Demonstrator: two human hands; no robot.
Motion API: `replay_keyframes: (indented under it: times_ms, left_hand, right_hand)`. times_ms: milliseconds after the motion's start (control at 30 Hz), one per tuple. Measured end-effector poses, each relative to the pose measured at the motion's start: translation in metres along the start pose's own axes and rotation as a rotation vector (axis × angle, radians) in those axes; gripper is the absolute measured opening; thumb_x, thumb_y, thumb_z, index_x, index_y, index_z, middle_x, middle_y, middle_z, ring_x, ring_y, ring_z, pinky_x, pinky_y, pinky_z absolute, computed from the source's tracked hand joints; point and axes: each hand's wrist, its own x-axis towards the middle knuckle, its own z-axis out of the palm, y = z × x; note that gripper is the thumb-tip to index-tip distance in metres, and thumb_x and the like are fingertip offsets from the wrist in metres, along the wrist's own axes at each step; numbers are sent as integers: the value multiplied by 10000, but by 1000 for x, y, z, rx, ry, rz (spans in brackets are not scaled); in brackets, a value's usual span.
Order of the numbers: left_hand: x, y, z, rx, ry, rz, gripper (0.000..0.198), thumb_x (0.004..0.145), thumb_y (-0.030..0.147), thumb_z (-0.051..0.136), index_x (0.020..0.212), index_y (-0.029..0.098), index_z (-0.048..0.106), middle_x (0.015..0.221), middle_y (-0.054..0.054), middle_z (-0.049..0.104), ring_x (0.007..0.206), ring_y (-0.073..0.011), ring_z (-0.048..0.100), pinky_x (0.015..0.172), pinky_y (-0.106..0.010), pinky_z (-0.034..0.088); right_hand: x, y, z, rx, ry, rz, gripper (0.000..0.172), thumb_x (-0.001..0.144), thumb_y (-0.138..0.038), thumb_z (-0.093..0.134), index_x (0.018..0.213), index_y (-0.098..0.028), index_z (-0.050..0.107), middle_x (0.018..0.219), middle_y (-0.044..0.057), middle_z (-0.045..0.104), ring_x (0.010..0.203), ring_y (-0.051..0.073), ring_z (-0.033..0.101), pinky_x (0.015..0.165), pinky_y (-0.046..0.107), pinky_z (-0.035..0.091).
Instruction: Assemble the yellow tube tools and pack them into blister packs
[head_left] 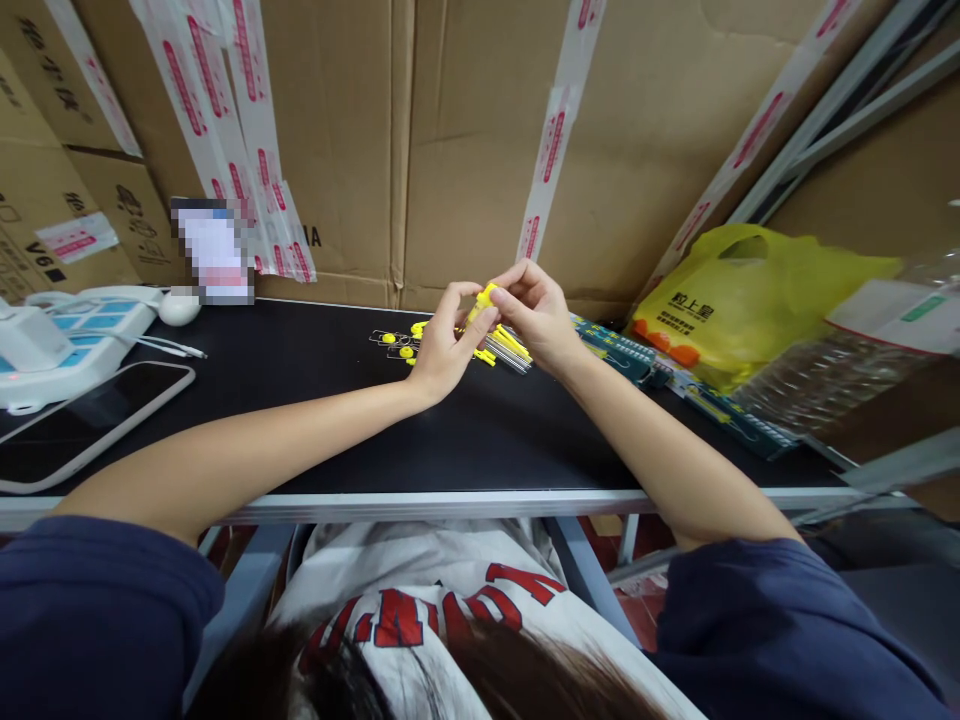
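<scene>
Head view: our left hand (444,345) and right hand (534,312) pinched shut on one yellow clip (486,298) above the counter (315,400); best held steady, fingertips close.

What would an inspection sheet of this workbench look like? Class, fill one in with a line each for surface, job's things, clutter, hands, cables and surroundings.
Surface: black tabletop with a pale metal front edge.
Job's things: small yellow piece pinched between both hands; a bundle of yellow-tipped metal pins under them; loose yellow-and-wire parts lie beside them.
Clutter: yellow plastic bag, clear plastic bag, blue printed strip, tablet.
Hands: left hand and right hand meet fingertip to fingertip on the yellow piece.
Cables: white cable runs from the white power strip.
Surroundings: taped cardboard boxes behind the table; metal frame bars at right.
</scene>
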Motion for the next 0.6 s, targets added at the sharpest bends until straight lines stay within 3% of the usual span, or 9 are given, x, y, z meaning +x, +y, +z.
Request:
replay_keyframes:
  times_ms: [167, 333, 600]
  left_hand:
    - [-2, -3, 1, 14, 9, 11, 352, 918, 548, 537, 1092, 244, 508, 597, 74, 540, 479, -64, 504, 485, -199, 400]
    - [-2, -5, -1, 57, 23, 65, 362, 912, 558, 537, 1082, 239, 511, 673, 49, 614, 544, -72, 557, 521, -207, 411]
    - [-5, -5, -2, 57, 5, 76, 335, 910, 549, 546, 1035, 241, 510, 613, 74, 551, 505, -70, 500, 510, -218, 381]
  right_hand:
    - [1, -3, -1, -2, -15, -6, 458, 685, -612, 787, 835, -248, 553, 738, -32, 595, 606, 98, 550, 564, 243, 535]
    - [1, -7, -4, 35, -104, 38, 419, 765, -599, 727, 928, -223, 641, 775, -20, 621, 607, 77, 546, 591, 222, 527]
    - [2, -3, -5, 16, -86, 19, 416, 746, -569, 757, 875, -195, 630, 793, -4, 659, 642, 84, 598, 587, 218, 520]
